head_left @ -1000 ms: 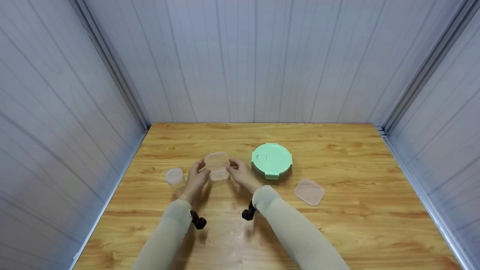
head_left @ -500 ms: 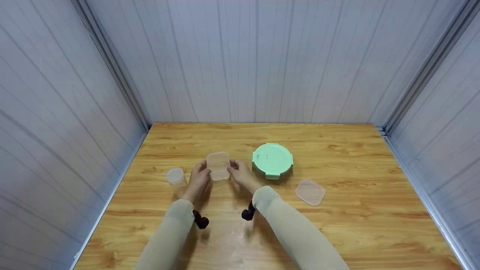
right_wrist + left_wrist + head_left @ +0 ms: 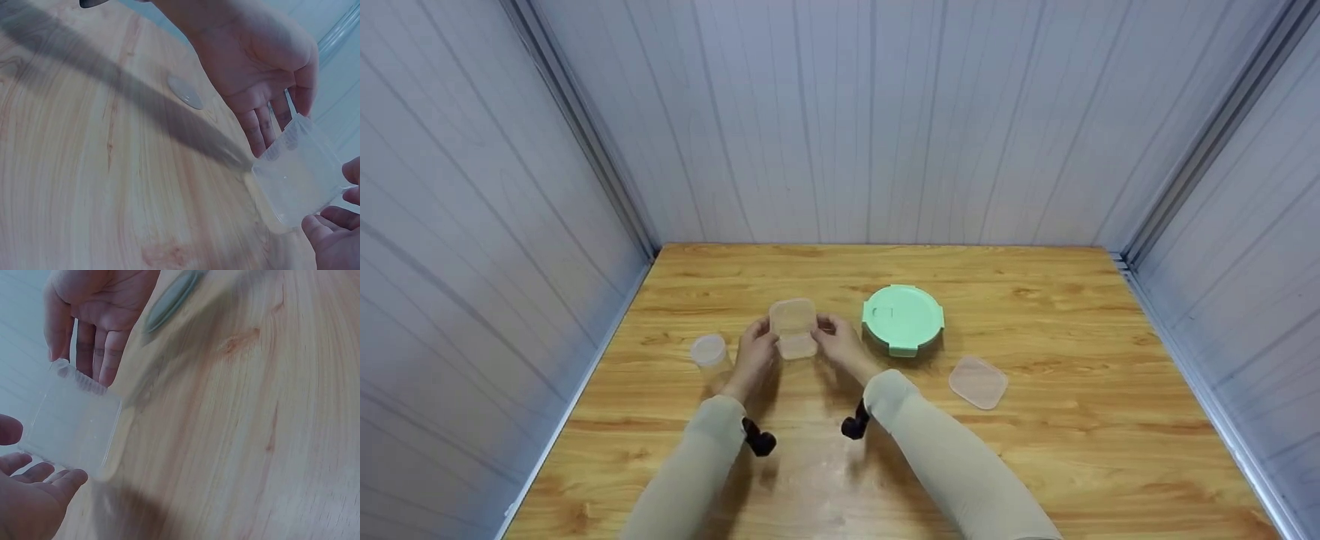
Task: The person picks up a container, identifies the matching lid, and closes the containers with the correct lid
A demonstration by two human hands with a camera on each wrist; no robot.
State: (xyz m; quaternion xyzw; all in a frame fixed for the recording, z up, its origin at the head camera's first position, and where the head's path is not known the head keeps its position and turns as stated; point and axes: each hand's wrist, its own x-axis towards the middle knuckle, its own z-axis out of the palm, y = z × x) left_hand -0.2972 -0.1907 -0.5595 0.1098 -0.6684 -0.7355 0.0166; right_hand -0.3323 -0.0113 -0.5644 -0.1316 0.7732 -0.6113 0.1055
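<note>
A clear plastic rectangular box (image 3: 795, 330) is held up above the wooden table, tilted, between my two hands. My left hand (image 3: 755, 354) grips its left side, with the thumb in front and the fingers behind. On the opposite side my right hand (image 3: 844, 346) pinches the edge between thumb and fingers. In the left wrist view the see-through box (image 3: 73, 422) hangs between both hands, and ribbing shows on its side near the right hand (image 3: 101, 320). The right wrist view has the left hand (image 3: 259, 73) above the same box (image 3: 304, 174).
Right of the hands stands a round container with a mint-green clip lid (image 3: 903, 319). A translucent rectangular lid (image 3: 978, 382) lies flat farther right. A small clear jar with a whitish cap (image 3: 709, 350) stands left of the left hand. Panelled walls (image 3: 840, 127) enclose the table.
The left fingers and thumb have drawn in closer on the box's left side. The box has barely shifted. The right hand stays almost still, and the things on the table have not moved.
</note>
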